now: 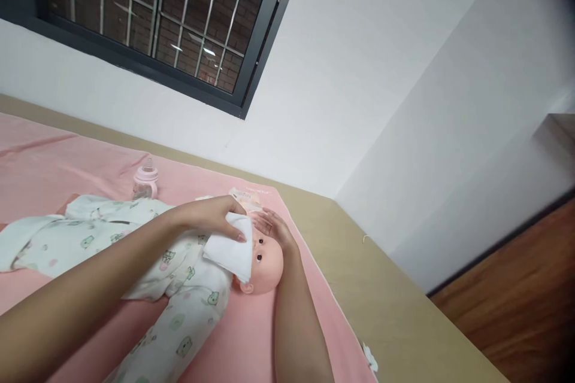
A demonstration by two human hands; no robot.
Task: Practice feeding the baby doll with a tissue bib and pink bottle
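A baby doll (268, 272) in a white sleepsuit (188, 260) with green animal prints lies on its back, its bald head toward the right. My left hand (214, 217) reaches across the doll's body and grips a folded white cloth (231, 248) between thumb and fingers. The cloth lies over the lower part of the doll's face, leaving both eyes in view. Around the far side of the doll's head curves my right hand (276, 227), its fingers stretched out and resting by the cheek. The palm is partly hidden.
A pink baby bottle (146, 182) stands on the pink sheet (251, 335) beyond the doll. Near the sheet's far corner lies a clear-and-white plastic packet (245, 196). A beige surface (359, 287) borders the sheet, against a white wall with a barred window (157, 18).
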